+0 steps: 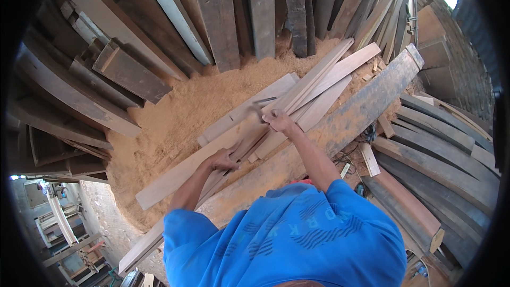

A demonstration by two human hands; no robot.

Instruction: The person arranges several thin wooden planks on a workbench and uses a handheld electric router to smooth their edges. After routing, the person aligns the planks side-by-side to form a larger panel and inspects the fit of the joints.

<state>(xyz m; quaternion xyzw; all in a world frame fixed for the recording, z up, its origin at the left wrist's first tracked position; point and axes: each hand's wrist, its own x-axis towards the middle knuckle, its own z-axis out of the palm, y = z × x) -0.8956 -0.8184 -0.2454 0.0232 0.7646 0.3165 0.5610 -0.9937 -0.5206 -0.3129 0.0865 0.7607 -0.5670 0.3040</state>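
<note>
My left hand point(223, 160) rests on a stack of long pale wooden boards point(183, 174), its fingers curled at their edges. Whatever lies within those fingers is hidden. Farther up the stack, my right hand point(277, 121) is closed around a hammer-like tool point(265, 100) with a dark bar at its end; the rest of it is blurred. Beneath both hands the boards run from lower left to upper right. Behind them another pale board point(223, 122) lies on the sawdust.
A thick dusty beam point(340, 122) crosses between me and the boards. Sawdust point(175, 111) covers the ground beyond. Dark planks point(215, 16) lean all along the back. Stacked timber point(435, 165) fills the right side, with cables point(348, 155) near it. A wooden frame point(58, 218) stands at far left.
</note>
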